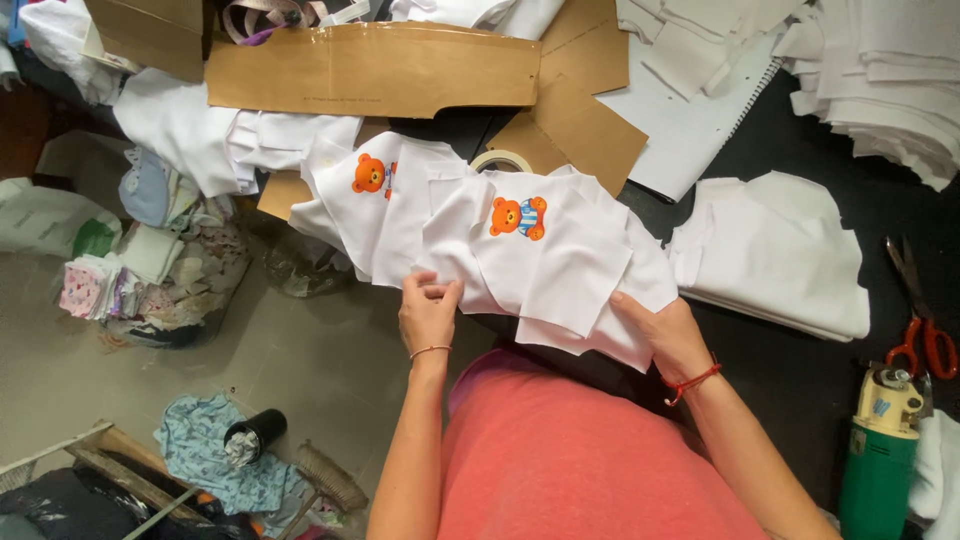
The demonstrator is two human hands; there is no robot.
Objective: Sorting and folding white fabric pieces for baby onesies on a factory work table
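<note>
My left hand [428,310] pinches the near edge of a white cut fabric piece [560,265] printed with an orange bear [518,217]. My right hand [668,335] grips the right lower corner of the same bundle of white pieces. A second white piece with an orange bear print [370,175] lies overlapped to the left. Both bundles rest on the black table [790,370] near its front edge.
A stack of white cut pieces [775,255] lies to the right. Brown cardboard patterns [375,68] and a tape roll [502,159] sit behind. Red-handled scissors [925,320] and a green cutting machine [880,440] stand at far right. Fabric scraps [150,270] cover the floor at left.
</note>
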